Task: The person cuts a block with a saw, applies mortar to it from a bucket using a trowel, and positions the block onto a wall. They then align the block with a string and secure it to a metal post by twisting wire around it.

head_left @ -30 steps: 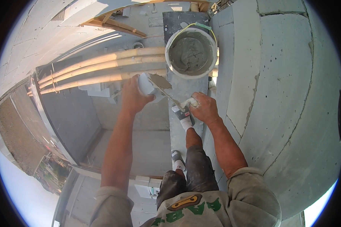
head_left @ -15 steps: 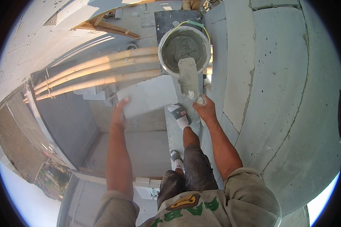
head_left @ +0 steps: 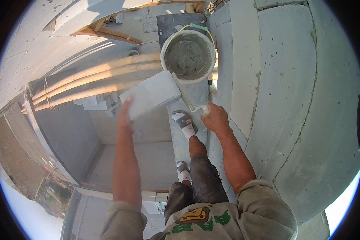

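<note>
My left hand (head_left: 125,115) grips the left end of a pale concrete block (head_left: 150,96), which is held tilted over the gap below. In my right hand (head_left: 216,117) is the handle of a trowel (head_left: 185,94). Its blade is turned nearly edge-on and lies along the block's right end; whether it touches cannot be made out. Just beyond the blade stands a white bucket (head_left: 207,75) with grey mortar (head_left: 188,56) inside and a yellow wire handle resting up at the back.
My feet stand on a narrow grey plank (head_left: 182,146). Bamboo poles (head_left: 104,72) run across on the left, above a deep drop. A block wall (head_left: 284,88) rises close on the right. Wooden bracing (head_left: 108,34) stands at the far left.
The trowel has turned from blade-flat over the bucket's rim to edge-on beside the block. The block has tilted, its right end rising towards the bucket.
</note>
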Demonstrator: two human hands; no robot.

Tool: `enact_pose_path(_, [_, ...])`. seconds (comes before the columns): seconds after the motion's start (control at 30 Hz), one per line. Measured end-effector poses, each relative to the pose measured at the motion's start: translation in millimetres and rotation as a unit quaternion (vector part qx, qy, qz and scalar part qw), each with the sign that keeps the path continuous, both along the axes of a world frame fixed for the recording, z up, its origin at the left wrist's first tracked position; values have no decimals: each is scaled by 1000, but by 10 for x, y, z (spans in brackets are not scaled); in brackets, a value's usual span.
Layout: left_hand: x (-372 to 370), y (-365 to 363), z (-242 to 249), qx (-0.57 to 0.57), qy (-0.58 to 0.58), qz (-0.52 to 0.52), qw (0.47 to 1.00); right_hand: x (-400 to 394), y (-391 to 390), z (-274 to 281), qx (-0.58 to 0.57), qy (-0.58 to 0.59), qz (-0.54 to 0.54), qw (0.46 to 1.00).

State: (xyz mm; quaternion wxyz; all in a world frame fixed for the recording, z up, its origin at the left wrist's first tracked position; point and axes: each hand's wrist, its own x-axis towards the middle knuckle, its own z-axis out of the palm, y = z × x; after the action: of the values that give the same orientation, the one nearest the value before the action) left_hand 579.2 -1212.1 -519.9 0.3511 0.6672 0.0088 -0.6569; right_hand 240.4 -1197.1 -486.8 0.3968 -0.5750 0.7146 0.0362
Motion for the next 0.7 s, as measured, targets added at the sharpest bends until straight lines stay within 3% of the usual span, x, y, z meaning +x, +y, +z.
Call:
enact_pose_path(0.17, [19, -67, -93, -25, -17, -15, 999, -233, 43, 202, -27, -33, -25, 999])
enact_pose_path(0.23, [51, -61, -118, -36, -22, -12, 999, -284, 66, 240, -25, -166, -78, 983])
enact_pose_path(0.33, [93, -59, -119, -38, 1, 20, 999, -268, 51, 63, -82, -196, -171, 962])
enact_pose_path(0.37, [113, -20, -85, -42, 49, 29, 998, -275, 30, 16, -83, -195, -174, 962])
enact_pose_path(0.43, [138, 88, -42, -45, 93, 37, 994, -169, -110, 19, -38, 0, -198, 980])
enact_pose_path(0.57, [-31, 305, 41, 5, 145, 52, 988, -51, -199, -142, -158, 42, -140, 977])
enact_pose_path(0.63, [-168, 352, 62, 14, 143, 67, 987, -5, -246, -213, -139, -49, -93, 985])
enact_pose_path(0.7, [-233, 408, 43, 22, 157, 43, 986, 33, -272, -258, -168, -64, -59, 982])
